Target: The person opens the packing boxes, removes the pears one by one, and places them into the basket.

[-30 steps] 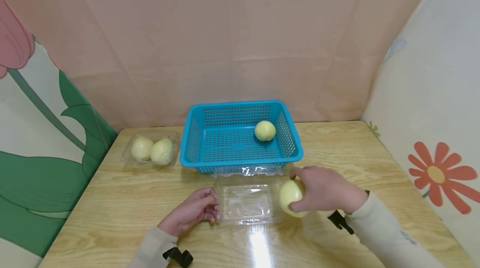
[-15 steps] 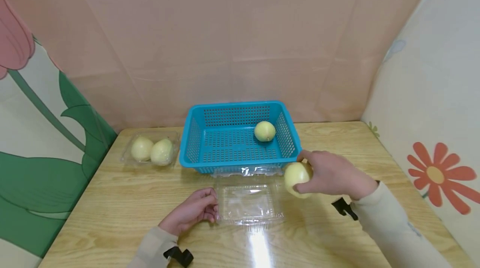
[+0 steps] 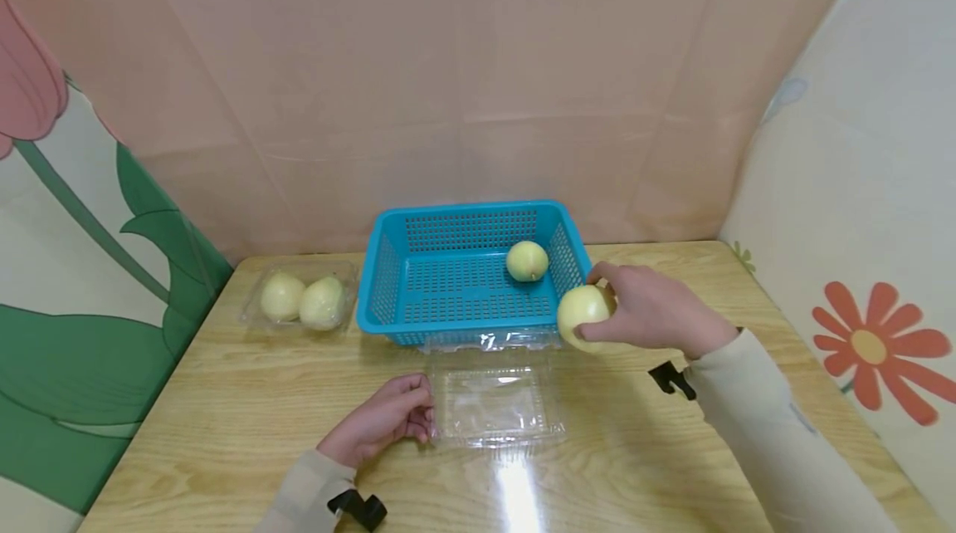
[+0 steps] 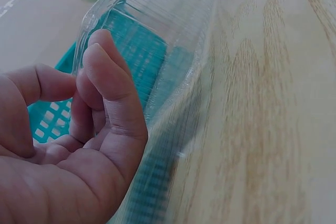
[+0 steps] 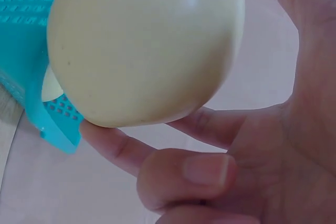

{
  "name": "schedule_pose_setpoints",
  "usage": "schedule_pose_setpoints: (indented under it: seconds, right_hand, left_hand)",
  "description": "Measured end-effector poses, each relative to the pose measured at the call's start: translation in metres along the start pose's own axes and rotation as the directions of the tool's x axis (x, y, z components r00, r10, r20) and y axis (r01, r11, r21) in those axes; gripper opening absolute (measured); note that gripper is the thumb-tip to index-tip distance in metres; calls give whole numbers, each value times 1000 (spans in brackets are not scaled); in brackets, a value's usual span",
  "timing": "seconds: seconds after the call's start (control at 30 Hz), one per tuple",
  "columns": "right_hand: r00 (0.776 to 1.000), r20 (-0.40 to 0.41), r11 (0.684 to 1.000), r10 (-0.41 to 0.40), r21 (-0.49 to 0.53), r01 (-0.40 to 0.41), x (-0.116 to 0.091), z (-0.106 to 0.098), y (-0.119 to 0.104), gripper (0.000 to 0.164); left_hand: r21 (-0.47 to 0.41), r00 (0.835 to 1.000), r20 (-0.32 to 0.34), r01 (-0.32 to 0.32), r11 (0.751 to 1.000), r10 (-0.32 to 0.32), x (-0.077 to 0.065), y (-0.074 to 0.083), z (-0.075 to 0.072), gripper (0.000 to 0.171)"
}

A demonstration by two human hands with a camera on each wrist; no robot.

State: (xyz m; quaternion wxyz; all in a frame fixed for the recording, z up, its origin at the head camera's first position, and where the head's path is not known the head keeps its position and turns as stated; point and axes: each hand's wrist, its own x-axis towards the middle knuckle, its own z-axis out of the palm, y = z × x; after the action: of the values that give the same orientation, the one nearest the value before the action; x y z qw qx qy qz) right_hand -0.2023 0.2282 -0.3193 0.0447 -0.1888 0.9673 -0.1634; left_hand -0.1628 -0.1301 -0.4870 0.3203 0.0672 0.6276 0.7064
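Note:
My right hand (image 3: 653, 309) holds a pale yellow round fruit (image 3: 582, 317), like a small melon, between thumb and fingers. It is raised beside the near right corner of the blue basket (image 3: 459, 327), with smooth skin filling much of the right wrist view (image 5: 144, 45). In front of the basket lies an open clear plastic clamshell box (image 3: 496, 404) with nothing in it. My left hand (image 3: 388, 417) pinches the box's left edge between thumb and curled fingers; the left wrist view shows that plastic wall (image 4: 173, 9) up close. A similar fruit (image 3: 527, 261) sits inside the basket on the right.
At the back left of the wooden table (image 3: 224, 408) stands another clear box (image 3: 257, 319), containing two pale fruits (image 3: 323, 301). A pink sheet (image 3: 463, 68) hangs behind the table. Patterned walls border both sides.
My right hand has lifted the fruit from beside the clamshell box's right edge back towards the basket's near right corner. The left hand and the box stay put.

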Motion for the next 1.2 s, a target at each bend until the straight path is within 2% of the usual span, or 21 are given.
schedule_pose_setpoints:
  seconds: [0.27, 0.53, 0.87, 1.2]
  right_hand:
    - [999, -39, 1000, 5, -13, -6, 26, -1, -3, 62]
    - [1000, -13, 998, 5, -62, -5, 58, 7, -7, 65]
    - [994, 100, 996, 33, -90, -24, 93, 14, -11, 67]
    - [975, 198, 987, 99, -146, -70, 117, 22, -9, 54]
  left_hand:
    - [-1, 1000, -21, 15, 1000, -15, 0, 2, 0, 14]
    - [-1, 999, -30, 20, 1000, -20, 1, 1, 1, 14]
    - [3, 999, -31, 22, 1000, -22, 1, 1, 1, 13]
    - [-1, 1000, 2, 14, 1000, -14, 1, -1, 1, 15]
